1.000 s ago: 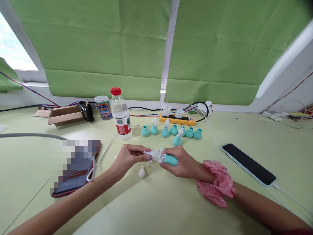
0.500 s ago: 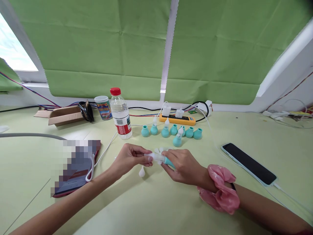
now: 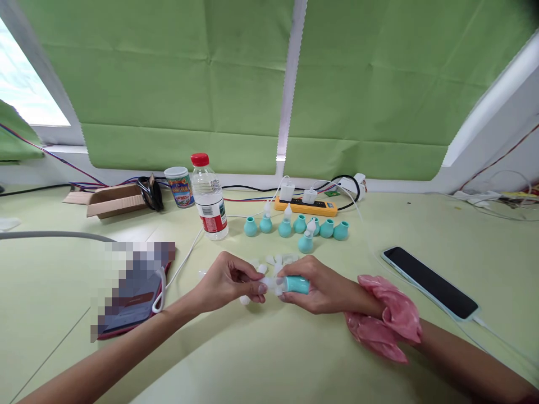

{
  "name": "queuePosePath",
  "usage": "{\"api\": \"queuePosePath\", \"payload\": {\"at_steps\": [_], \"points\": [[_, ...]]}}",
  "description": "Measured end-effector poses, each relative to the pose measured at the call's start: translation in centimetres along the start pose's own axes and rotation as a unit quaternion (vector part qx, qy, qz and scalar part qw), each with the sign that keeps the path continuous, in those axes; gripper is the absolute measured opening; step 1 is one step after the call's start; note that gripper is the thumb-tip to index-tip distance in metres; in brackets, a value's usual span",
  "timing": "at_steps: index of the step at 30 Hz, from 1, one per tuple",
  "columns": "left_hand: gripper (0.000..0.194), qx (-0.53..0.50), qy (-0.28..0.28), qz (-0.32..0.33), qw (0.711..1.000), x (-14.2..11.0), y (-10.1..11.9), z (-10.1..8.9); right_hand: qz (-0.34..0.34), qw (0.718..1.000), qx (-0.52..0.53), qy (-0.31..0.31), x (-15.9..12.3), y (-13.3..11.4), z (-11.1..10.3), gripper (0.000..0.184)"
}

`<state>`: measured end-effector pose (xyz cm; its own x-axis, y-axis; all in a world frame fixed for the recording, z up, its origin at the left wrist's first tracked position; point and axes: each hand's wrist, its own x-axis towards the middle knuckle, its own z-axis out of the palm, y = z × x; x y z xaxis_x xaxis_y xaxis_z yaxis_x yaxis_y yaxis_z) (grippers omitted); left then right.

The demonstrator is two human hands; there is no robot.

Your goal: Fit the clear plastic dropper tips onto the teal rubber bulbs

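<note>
Near the middle of the table, my right hand [image 3: 318,283] is closed around a teal squeeze bulb [image 3: 298,285], held on its side with its neck to the left. From its neck a clear plastic piece [image 3: 278,285] points left. My left hand [image 3: 233,283] pinches the translucent white nozzle tip [image 3: 266,282] at that end; the exact joint is partly hidden by fingers. Several loose white and clear plastic parts [image 3: 290,259] lie just behind my hands. One white tip [image 3: 245,300] lies under my left fingers. Farther back stand several teal bulbs [image 3: 327,228], some fitted with clear nozzles [image 3: 287,213].
A water bottle [image 3: 210,202] and a patterned cup [image 3: 179,188] stand back left, beside an open cardboard box [image 3: 115,201]. A tablet-like device [image 3: 135,308] lies left, a phone [image 3: 429,280] right. An orange power strip [image 3: 306,206] with white cables sits behind the bulbs.
Both hands have come slightly nearer to me with the bulb and tip. The bulb has turned so more of its teal side shows, and my left fingers now cover most of the loose tip.
</note>
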<state>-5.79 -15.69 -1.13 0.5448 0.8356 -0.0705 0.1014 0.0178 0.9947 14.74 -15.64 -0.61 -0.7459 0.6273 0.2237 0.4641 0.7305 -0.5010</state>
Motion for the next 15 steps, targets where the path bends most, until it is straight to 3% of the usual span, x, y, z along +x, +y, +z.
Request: {"api": "queuePosePath", "payload": {"at_steps": [6,8,10,11,13,15], "points": [[0.021,-0.028,0.053,0.013,0.998,0.1,1.3,1.2,0.000,0.999,0.051,-0.002,-0.2,-0.7,-0.1,0.010],[0.028,-0.009,0.089,0.026,0.996,0.0,2.3,2.2,-0.013,1.000,0.027,0.001,-0.1,-0.9,-0.6,0.010],[0.041,0.019,0.136,0.050,0.989,-1.4,1.5,2.6,-0.018,0.999,-0.015,0.031,0.2,-0.8,-1.1,0.010],[0.048,0.047,0.147,0.058,0.986,-3.0,0.0,2.4,-0.018,0.998,-0.033,0.056,0.5,-0.5,-1.2,0.010],[0.046,0.160,0.141,0.056,0.975,-8.0,-5.6,1.1,-0.014,0.992,-0.055,0.116,1.4,0.4,-1.4,0.011],[0.034,0.286,0.047,0.081,0.953,-15.0,-13.6,-1.1,-0.007,0.984,-0.060,0.169,2.6,1.8,-1.1,0.011]]}}
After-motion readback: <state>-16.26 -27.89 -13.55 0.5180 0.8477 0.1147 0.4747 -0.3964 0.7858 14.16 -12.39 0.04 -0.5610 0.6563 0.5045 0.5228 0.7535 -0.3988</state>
